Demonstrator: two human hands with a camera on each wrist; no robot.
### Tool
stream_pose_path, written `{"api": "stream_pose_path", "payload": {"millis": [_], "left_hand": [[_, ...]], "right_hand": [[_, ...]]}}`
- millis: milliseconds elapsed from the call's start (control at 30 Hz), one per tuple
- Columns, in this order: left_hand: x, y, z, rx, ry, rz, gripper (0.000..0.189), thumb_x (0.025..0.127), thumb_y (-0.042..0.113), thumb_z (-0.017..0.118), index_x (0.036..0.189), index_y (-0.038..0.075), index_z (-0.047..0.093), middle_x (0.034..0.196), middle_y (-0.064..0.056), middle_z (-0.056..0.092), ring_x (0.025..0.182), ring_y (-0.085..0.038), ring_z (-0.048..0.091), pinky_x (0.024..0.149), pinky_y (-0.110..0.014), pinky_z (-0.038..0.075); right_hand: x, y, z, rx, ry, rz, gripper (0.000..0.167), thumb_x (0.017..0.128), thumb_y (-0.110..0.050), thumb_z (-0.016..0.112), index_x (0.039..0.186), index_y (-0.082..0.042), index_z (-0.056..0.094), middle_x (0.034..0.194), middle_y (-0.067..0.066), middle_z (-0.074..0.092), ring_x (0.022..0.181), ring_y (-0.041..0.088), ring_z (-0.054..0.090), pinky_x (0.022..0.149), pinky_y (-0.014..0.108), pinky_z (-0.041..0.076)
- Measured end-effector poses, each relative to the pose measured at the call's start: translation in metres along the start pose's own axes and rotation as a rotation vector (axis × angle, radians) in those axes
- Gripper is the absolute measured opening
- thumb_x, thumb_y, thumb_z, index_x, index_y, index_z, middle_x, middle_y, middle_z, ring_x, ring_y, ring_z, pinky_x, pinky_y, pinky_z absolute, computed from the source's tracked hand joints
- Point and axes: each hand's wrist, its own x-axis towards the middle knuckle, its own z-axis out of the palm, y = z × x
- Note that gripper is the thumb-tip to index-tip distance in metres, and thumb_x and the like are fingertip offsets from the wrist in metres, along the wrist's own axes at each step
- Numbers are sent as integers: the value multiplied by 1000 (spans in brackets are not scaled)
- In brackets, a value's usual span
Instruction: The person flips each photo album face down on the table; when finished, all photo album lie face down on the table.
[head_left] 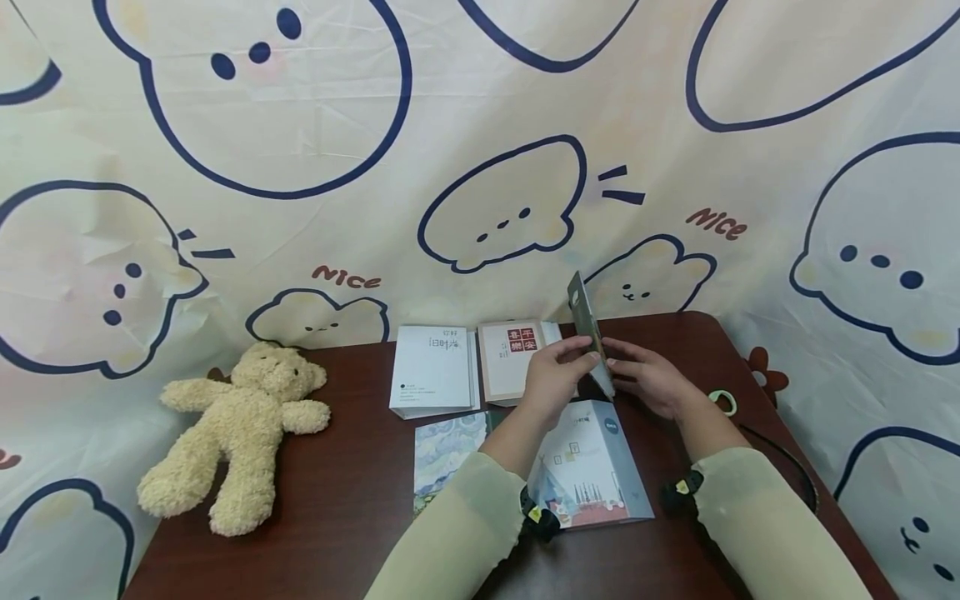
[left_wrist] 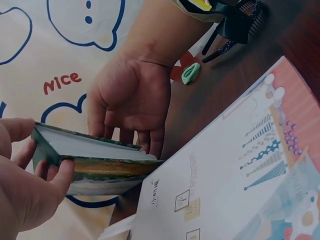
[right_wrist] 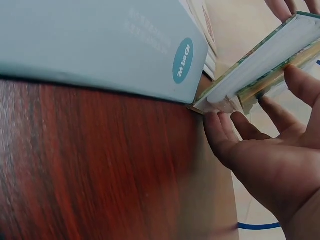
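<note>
A green hardcover book (head_left: 582,308) stands on edge between both hands, behind a thick white book with a blue spine (head_left: 573,458). My left hand (head_left: 553,375) grips its left side, with thumb and fingers at the upper corner in the left wrist view. From the right, my right hand (head_left: 652,379) holds the other side; its fingertips (right_wrist: 212,122) are at the lower edge in the right wrist view. White page edges (left_wrist: 92,145) show between the green covers, which part slightly. The lower end of the book overlaps the thick white book's top edge in the head view.
A white book (head_left: 431,367) and a cream book with red seals (head_left: 510,354) lie by the wall. A blue painted-cover book (head_left: 448,450) lies partly under my left forearm. A plush bear (head_left: 247,433) lies left. A green ring (head_left: 723,402) and black cable (head_left: 787,458) lie right.
</note>
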Motion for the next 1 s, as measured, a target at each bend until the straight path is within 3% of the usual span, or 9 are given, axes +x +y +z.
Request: {"api": "stream_pose_path", "payload": {"millis": [267, 400, 700, 867, 1000], "left_hand": [[1, 0, 2, -18, -17, -15, 22, 96, 26, 76, 117, 32, 76, 120, 8, 71, 116, -18, 67, 104, -51, 51], [1, 0, 4, -17, -24, -12, 22, 97, 25, 75, 117, 32, 76, 120, 9, 70, 116, -15, 67, 105, -49, 51], [2, 0, 7, -44, -22, 11, 24, 97, 21, 74, 120, 27, 76, 118, 6, 71, 113, -13, 68, 104, -43, 53], [4, 0, 10, -51, -24, 18, 24, 97, 18, 74, 121, 26, 76, 117, 7, 72, 111, -11, 69, 102, -40, 54], [5, -1, 13, -50, -25, 19, 27, 97, 18, 74, 122, 27, 75, 118, 8, 72, 113, -11, 68, 102, -39, 54]], "right_hand": [[-3, -10, -2, -122, 3, -51, 60, 107, -29, 58, 162, -13, 36, 164, 17, 34, 149, 40, 32, 122, 64, 18], [-4, -17, -1, -114, -13, -83, 61, 107, -32, 58, 161, -13, 36, 165, 15, 32, 152, 38, 28, 123, 65, 15], [-4, -35, 2, -98, -32, -147, 62, 108, -36, 56, 162, -11, 35, 164, 14, 33, 147, 38, 38, 124, 62, 13], [-7, -45, 2, -106, -31, -166, 64, 107, -39, 57, 162, -13, 35, 165, 14, 33, 148, 39, 37, 123, 62, 16], [-11, -52, 0, -111, -22, -171, 63, 106, -40, 59, 162, -23, 37, 166, 9, 30, 148, 37, 36, 121, 62, 24]]}}
